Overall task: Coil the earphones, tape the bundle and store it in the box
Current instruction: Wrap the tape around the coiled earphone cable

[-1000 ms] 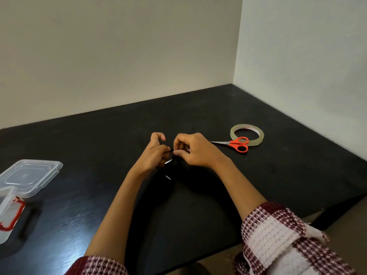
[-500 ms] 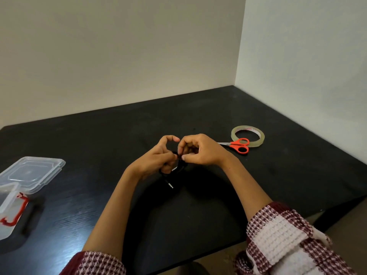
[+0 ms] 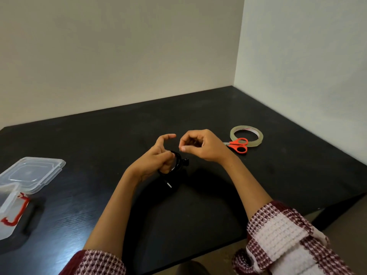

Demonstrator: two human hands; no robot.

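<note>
The black earphones (image 3: 178,162) are wound into a small coil that my left hand (image 3: 155,158) grips just above the black table (image 3: 288,175); the index finger sticks up. The silver plug end (image 3: 169,184) hangs below the coil. My right hand (image 3: 204,147) hovers a little right of the coil and apart from it, fingers curled against the thumb with nothing visible in them. The clear tape roll (image 3: 260,138) lies flat to the right. The clear plastic box (image 3: 9,213) with a red clasp stands open at the left edge.
Orange-handled scissors (image 3: 239,145) lie against the tape roll, blades pointing towards my right hand. The box's clear lid (image 3: 33,173) rests behind the box. Two walls meet at the table's far right corner. The table's front edge runs near my sleeves.
My right hand has let go of the coil and moved up and slightly right. The left hand keeps the coil and has raised its index finger.
</note>
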